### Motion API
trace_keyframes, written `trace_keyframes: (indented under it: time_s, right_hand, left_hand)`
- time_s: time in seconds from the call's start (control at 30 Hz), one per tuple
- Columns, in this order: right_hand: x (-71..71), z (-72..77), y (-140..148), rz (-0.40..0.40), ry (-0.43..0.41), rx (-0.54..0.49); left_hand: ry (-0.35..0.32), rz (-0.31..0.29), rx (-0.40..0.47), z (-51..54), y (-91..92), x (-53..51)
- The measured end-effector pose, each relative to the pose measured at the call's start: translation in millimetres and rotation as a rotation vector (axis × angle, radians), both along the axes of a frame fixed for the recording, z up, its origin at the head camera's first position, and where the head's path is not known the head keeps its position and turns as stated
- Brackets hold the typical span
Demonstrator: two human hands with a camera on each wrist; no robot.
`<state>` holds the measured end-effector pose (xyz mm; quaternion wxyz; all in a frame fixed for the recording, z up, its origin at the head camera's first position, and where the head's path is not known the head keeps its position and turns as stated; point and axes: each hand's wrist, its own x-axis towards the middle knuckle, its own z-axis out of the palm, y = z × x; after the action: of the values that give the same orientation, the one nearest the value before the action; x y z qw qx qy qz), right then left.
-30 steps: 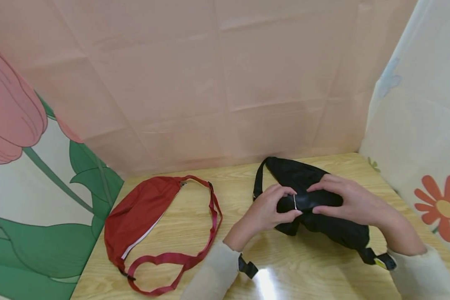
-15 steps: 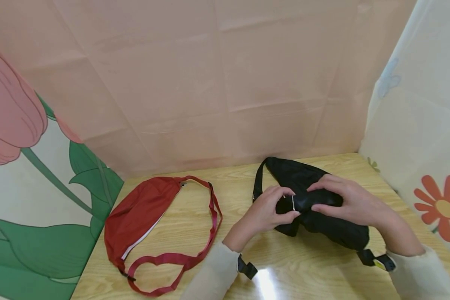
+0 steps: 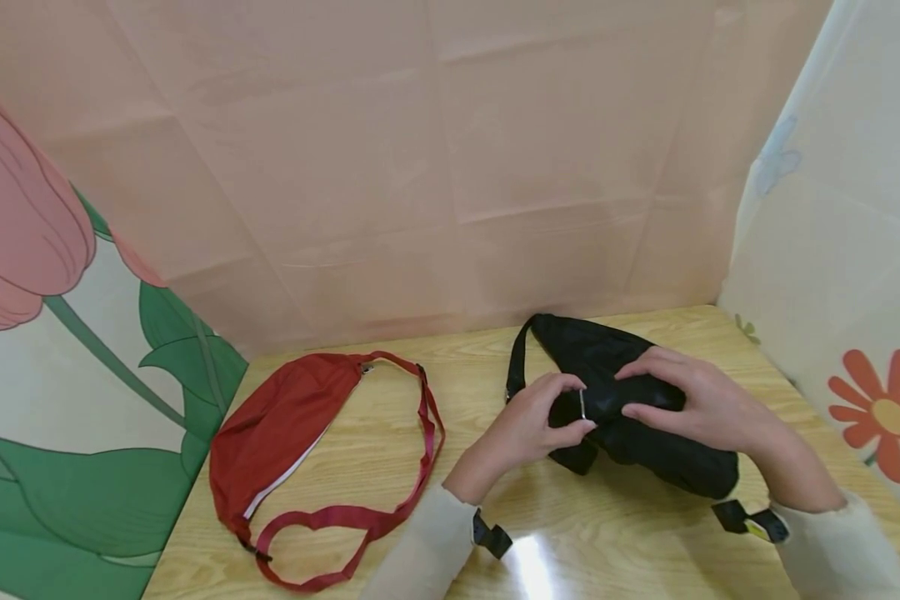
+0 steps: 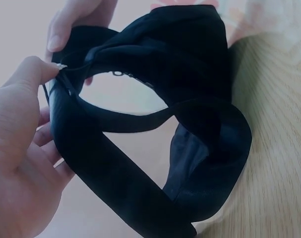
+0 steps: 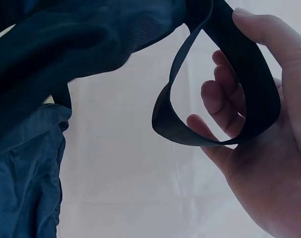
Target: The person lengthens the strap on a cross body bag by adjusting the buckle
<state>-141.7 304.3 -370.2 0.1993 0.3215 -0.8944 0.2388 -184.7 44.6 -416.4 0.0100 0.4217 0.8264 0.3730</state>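
Two-handed work on one strap, apparently part-way.
Head: left hand pinches the strap at a silver bar, right hand grips it just beside; black bag lies under and beyond them, red bag untouched, left of the left hand. Left wrist: beside this hand the strap hangs in loops, so adjusting seems unfinished. Right wrist: one slack loop crosses this hand, probably left to settle.

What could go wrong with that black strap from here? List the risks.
1. The black strap loops and overlaps itself, so it might end up twisted.
2. The left hand pinches it at the silver slider by thumb and finger, so the grip could slip.
3. The red strap lies near the left sleeve and might snag.
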Motion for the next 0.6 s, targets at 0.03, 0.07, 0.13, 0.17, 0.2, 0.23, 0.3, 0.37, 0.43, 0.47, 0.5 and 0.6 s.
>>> trace_keyframes:
  time_s: [0.03,0.07,0.13,0.17,0.2,0.23,0.3,0.37,0.43,0.47,0.5,0.6]
  right_hand:
    - [-0.3,-0.4,0.0,-0.002,0.002,-0.002]
    - [-0.5,-0.9,-0.1,-0.002,0.004,-0.005]
    - [-1.1,-1.9,-0.2,-0.001,0.005,-0.011]
    - [-1.3,-2.4,-0.4,0.002,0.004,-0.014]
    - [-1.5,-3.0,-0.6,0.004,0.001,-0.017]
    - [-1.5,-3.7,-0.8,0.004,-0.001,-0.019]
    - [-1.3,-5.2,-1.0,0.003,-0.007,-0.021]
    - [-1.1,-6.5,-1.2,0.001,-0.017,-0.024]
    - [-1.0,-7.6,-1.2,-0.002,-0.022,-0.026]
    - [-1.0,-8.0,-1.2,-0.001,-0.025,-0.026]
    - [-1.0,-8.3,-1.2,0.003,-0.027,-0.027]
    - [-0.9,-9.3,-1.4,0.02,-0.035,-0.029]
  left_hand:
    - [-0.002,0.003,-0.001,-0.1,-0.5,0.1]
    - [-0.004,0.006,-0.002,-0.3,-0.9,0.2]
    - [-0.012,0.01,-0.003,-0.8,-1.6,0.2]
    - [-0.017,0.01,-0.001,-0.9,-2.1,0.3]
    - [-0.022,0.011,0.0,-1.2,-2.4,0.2]
    - [-0.026,0.01,0.002,-1.8,-2.3,0.0]
    - [-0.031,0.008,0.003,-2.9,-2.4,-0.3]
    - [-0.026,0.007,0.003,-4.0,-2.4,-0.5]
    - [-0.017,0.006,0.004,-5.3,-2.5,-0.8]
    - [-0.011,0.005,0.005,-5.7,-2.7,-1.0]
    - [-0.003,0.005,0.005,-6.3,-2.8,-1.1]
    - [0.002,0.003,0.004,-7.8,-3.9,-1.2]
